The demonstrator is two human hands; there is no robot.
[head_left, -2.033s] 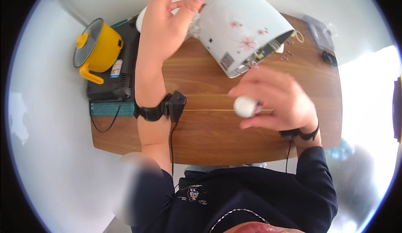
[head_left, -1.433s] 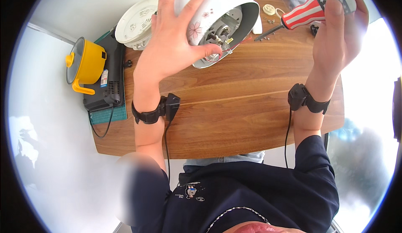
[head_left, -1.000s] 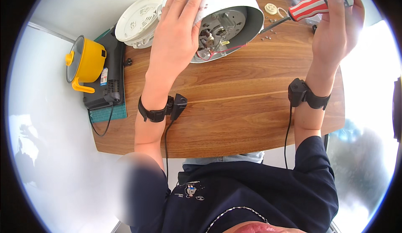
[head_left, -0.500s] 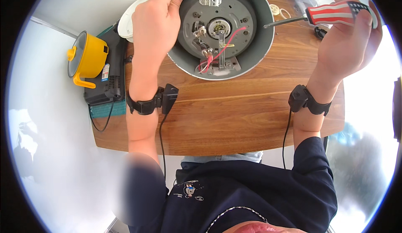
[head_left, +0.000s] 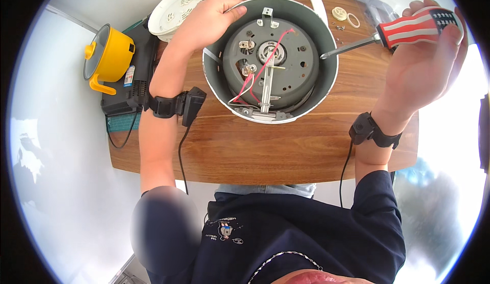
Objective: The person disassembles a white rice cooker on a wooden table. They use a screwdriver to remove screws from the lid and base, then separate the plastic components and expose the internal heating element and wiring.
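Note:
A round metal rice cooker body (head_left: 321,80) stands on the table with its open underside up. Inside are a grey plate (head_left: 291,77), a metal bracket strip (head_left: 266,87), and pink and white wires. At its far left rim, my left hand (head_left: 209,22) grips the wall, thumb over the edge and fingers partly hidden behind. Off to the right, my right hand (head_left: 426,72) is closed around a screwdriver (head_left: 408,30) with a red-and-white striped handle. Its shaft points left, and the tip overlaps the right rim in view; whether it touches cannot be told.
A white vented cover (head_left: 176,16) lies at the back left. Left of the table surface's middle are a yellow pot (head_left: 115,54) and a black case (head_left: 138,87) on a green mat. Small round parts (head_left: 339,13), screws and a clear bag (head_left: 377,9) sit at the back right.
The cooker body has come down and toward me, tilting and turning so its inner bracket shows differently. My left hand has followed along the rim. The screwdriver has barely shifted.

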